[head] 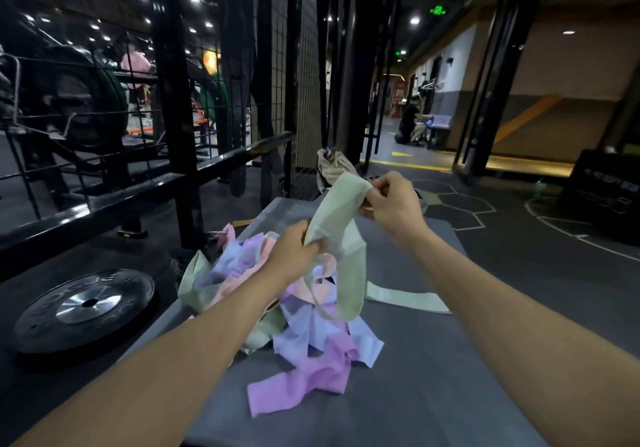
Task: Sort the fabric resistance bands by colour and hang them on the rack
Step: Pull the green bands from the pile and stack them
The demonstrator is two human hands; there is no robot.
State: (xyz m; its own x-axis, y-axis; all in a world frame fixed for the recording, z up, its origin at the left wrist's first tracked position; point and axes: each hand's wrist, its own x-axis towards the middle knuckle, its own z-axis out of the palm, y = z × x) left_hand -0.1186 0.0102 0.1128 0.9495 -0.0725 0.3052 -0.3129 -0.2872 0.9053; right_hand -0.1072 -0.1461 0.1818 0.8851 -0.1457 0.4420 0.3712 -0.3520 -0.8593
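Head view, one frame, dim gym floor. Both hands are up over a grey mat (433,360) and share one pale green band (341,225). Left hand (294,249) has its fingers curled round the band's lower stretch; right hand (391,200) pinches the upper end between thumb and fingertips, so the strip runs taut and slanted between them, with its loop hanging down toward the mat. Under the left forearm sits the pile of bands (304,325), a tangle of lilac, pink, peach, pale blue and green, clearly unsorted. A second green band (408,299) lies flat on the mat just right of the pile, apart from it; I read that as the start of a green group, though I cannot be sure. The black rack (173,100) stands to the left and behind; dark straps hang there, but I see none of these coloured bands on it. A weight plate (86,308) lies on the floor at left. My estimate: early stage, sorting barely begun, most colours to separate, all hanging left to do.
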